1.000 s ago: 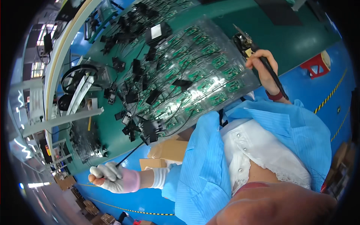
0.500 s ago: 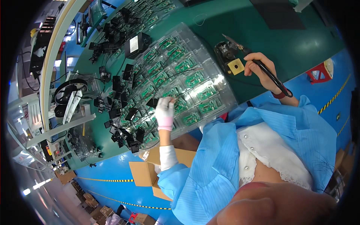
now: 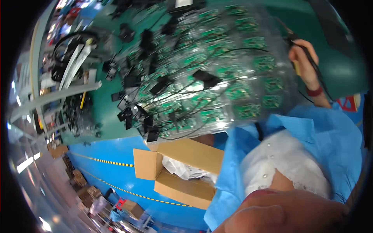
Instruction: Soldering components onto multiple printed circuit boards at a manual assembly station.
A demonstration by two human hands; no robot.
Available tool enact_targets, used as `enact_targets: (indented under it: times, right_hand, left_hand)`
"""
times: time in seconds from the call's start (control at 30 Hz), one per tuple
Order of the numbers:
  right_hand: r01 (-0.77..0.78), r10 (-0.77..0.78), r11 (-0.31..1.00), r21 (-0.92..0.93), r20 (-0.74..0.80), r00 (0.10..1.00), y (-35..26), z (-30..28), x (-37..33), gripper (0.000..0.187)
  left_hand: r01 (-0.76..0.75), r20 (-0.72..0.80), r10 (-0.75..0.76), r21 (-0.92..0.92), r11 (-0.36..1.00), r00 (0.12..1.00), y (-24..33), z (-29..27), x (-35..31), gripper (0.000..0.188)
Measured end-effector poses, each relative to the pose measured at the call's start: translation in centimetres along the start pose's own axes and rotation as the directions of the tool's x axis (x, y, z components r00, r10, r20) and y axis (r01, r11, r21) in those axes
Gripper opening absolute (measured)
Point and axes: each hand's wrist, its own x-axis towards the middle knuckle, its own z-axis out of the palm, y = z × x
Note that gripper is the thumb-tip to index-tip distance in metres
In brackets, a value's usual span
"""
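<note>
My right hand (image 3: 305,62) is closed around the handle of a soldering iron (image 3: 311,58), whose tip points to the far left, beyond the tray's right side. My left hand is out of sight. A clear plastic tray (image 3: 285,50) on the bench holds rows of green circuit boards (image 3: 264,63). Black cables lie across the boards, and a black box-shaped part (image 3: 206,78) rests on top near the middle. More black parts (image 3: 147,42) with leads crowd the tray's left side. A yellow sponge (image 3: 297,68) is partly hidden behind my right hand. Motion blurs the picture.
An open cardboard box (image 3: 186,149) with white wrapping inside stands below the bench's near edge. A black reel (image 3: 74,50) and a pale metal bar (image 3: 58,93) are at the left. A dark mat (image 3: 330,31) lies at the far right of the green bench.
My gloved left hand was over the tray's boards and has left the view. The view has shifted, so the tray appears larger and farther right. The soldering iron stays in my right hand.
</note>
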Motion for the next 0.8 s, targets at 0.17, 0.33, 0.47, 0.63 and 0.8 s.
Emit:
enact_targets:
  times: [0.17, 0.33, 0.47, 0.63, 0.8]
  right_hand:
    - [0.129, -0.070, 0.977, -0.168, 0.317, 0.946, 1.6, 0.2, -0.8, 0.021]
    - [0.245, -0.178, 0.959, -0.142, 0.372, 0.911, 2.2, 2.7, -0.4, 0.023]
    - [0.215, -0.142, 0.968, -0.128, 0.427, 0.893, 2.9, 4.9, 0.1, 0.025]
    - [0.194, -0.140, 0.978, -0.081, 0.437, 0.888, 3.2, 5.5, 0.1, 0.026]
    - [0.221, -0.181, 0.974, -0.040, 0.445, 0.877, 0.5, 5.7, 0.4, 0.027]
  left_hand:
    - [0.018, -0.179, -0.026, -0.045, 0.999, 0.983, -9.2, -0.4, 1.6, 0.013]
    - [0.091, -0.204, -0.105, -0.079, 0.993, 0.973, -14.3, 0.3, 1.6, 0.013]
    - [0.129, -0.187, -0.138, -0.059, 0.990, 0.973, -16.0, 0.4, 1.5, 0.013]
    - [0.124, -0.167, -0.126, -0.023, 0.992, 0.978, -15.5, 0.1, 1.0, 0.013]
    - [0.053, -0.170, -0.044, 0.049, 0.997, 0.985, -11.2, -2.4, 1.0, 0.014]
